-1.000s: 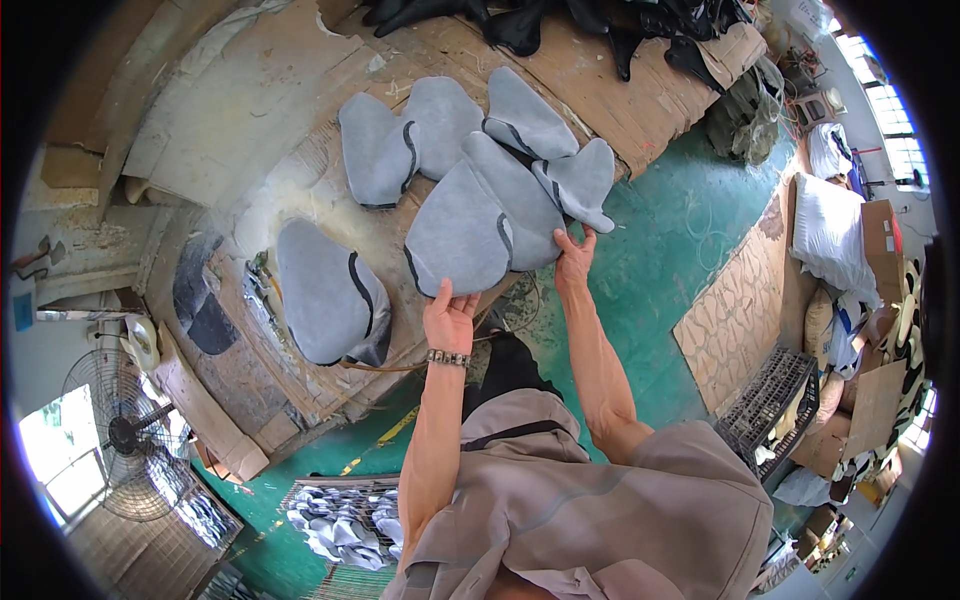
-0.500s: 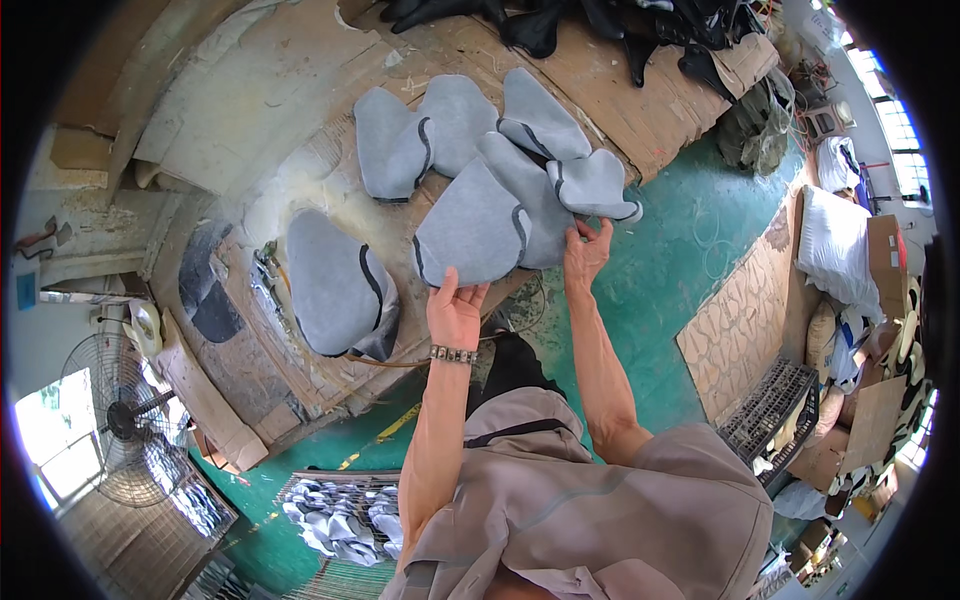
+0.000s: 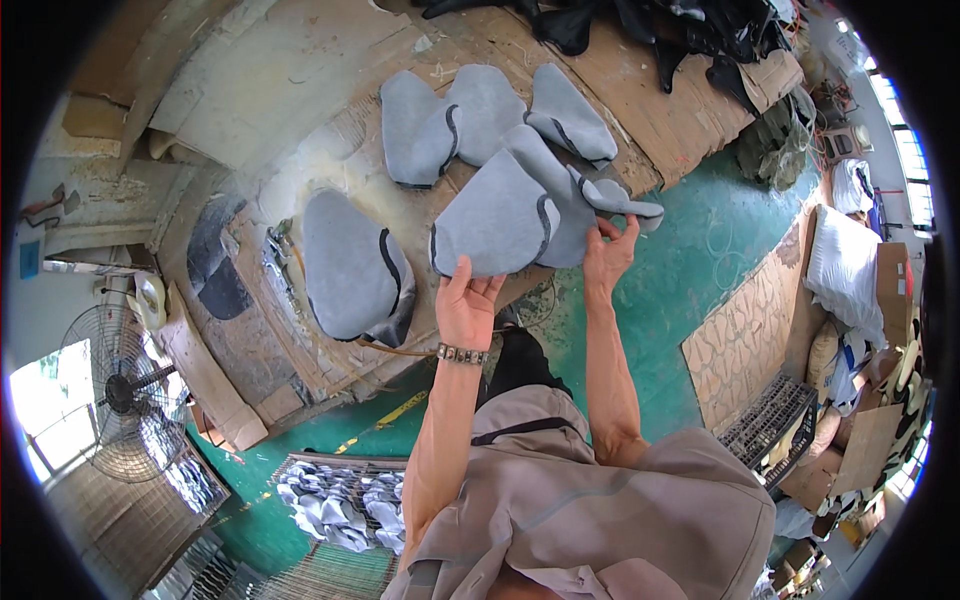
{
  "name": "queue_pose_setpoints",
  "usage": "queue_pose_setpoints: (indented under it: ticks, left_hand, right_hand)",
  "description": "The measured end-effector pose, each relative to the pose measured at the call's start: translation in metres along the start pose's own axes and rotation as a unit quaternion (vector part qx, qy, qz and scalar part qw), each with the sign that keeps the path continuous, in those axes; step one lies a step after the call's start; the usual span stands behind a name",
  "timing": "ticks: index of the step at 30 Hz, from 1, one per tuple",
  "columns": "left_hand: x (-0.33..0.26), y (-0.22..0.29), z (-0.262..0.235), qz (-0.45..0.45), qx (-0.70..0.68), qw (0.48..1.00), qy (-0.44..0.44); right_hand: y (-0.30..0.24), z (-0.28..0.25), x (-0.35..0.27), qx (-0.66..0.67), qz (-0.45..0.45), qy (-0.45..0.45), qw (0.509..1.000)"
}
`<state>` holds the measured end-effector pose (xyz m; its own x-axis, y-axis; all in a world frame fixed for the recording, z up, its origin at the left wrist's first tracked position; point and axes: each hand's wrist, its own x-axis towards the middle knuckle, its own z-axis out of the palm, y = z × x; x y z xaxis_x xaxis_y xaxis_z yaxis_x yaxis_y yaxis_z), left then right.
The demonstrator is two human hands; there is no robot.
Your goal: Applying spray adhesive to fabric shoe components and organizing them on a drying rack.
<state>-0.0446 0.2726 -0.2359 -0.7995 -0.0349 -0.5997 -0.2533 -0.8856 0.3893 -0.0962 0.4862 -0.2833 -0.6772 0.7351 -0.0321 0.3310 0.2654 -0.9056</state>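
A wide grey saddle-shaped cover (image 3: 495,220) with dark curved edging lies over other covers at the table's near edge. At its lower edge, my left hand (image 3: 466,312) grips it, with the thumb on top and the other fingers partly under the rim. My right hand (image 3: 608,258) pinches a smaller curled grey cover (image 3: 625,200), tilted up at the table's right corner. Beneath them rests a long grey cover (image 3: 570,205). Farther back lie a left grey cover (image 3: 412,130), a middle one (image 3: 488,105) and a right one (image 3: 568,112).
Another grey cover (image 3: 345,265) sits at the left, beside a dark patch (image 3: 218,265) on the cardboard-covered table (image 3: 250,120). Black saddle-shaped pieces (image 3: 570,30) are heaped at the back. A fan (image 3: 120,393) stands left; a rack of grey pieces (image 3: 340,505) stands below.
The small cover in my right hand has tipped and now shows more edge-on. My left hand keeps its hold on the wide cover. The whole view has shifted slightly.
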Motion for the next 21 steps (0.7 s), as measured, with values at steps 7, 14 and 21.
queue_pose_setpoints:
  ticks: [7,14,21]
  left_hand:
    - [0.003,0.02,0.019,0.013,0.006,1.0,-0.024]
    - [-0.021,0.051,0.054,0.059,0.022,0.996,-0.068]
    - [-0.036,0.075,0.077,0.086,0.014,0.992,-0.096]
  right_hand:
    - [-0.013,0.004,-0.011,0.013,-0.071,-0.012,0.997]
    - [-0.049,-0.001,-0.026,0.021,-0.096,-0.015,0.995]
    - [-0.075,-0.015,-0.015,0.039,-0.192,0.021,0.98]
